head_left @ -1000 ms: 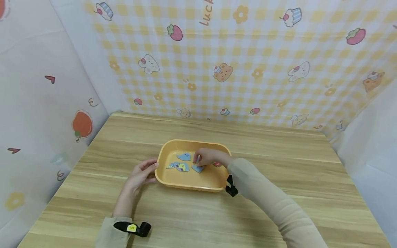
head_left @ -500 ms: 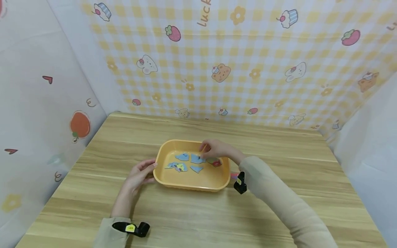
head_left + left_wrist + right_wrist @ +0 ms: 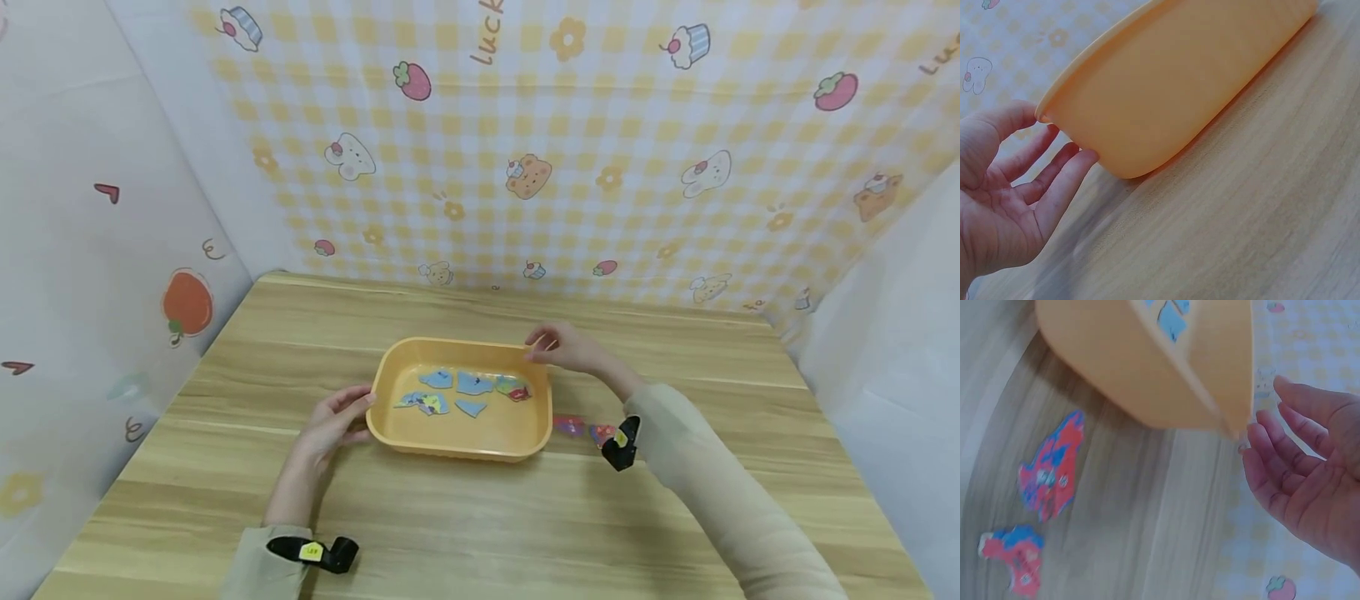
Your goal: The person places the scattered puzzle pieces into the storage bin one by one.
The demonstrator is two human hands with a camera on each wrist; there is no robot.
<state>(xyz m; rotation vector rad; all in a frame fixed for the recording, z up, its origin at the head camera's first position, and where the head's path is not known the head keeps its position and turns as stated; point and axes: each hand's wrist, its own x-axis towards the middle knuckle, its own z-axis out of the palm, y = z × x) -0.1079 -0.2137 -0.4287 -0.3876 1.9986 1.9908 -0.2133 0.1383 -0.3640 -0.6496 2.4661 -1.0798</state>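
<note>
A shallow yellow-orange plastic tub (image 3: 465,454) stands on the wooden table. My left hand (image 3: 333,425) holds its left end; in the left wrist view the thumb is at the rim and the other fingers press the outer wall (image 3: 1141,100). At the tub's back right corner is my right hand (image 3: 570,346), its fingers loosely bent. The right wrist view has that hand (image 3: 1316,450) with thumb and fingers apart, fingertips close to the rim, holding nothing. Several flat puzzle pieces lie inside: plain blue ones (image 3: 474,383), a yellow-and-blue one (image 3: 429,404) and a red-and-green one (image 3: 513,388).
Right of the tub, two red-and-blue puzzle pieces, one nearer (image 3: 570,426) and one farther out (image 3: 601,434), lie on the table (image 3: 465,533). A yellow checked cloth (image 3: 487,208) hangs behind the table, and white cloths hang at both sides.
My right hand has come up out of the tub and moved right to its back corner, uncovering the pieces inside and those outside. The left hand keeps its hold on the tub.
</note>
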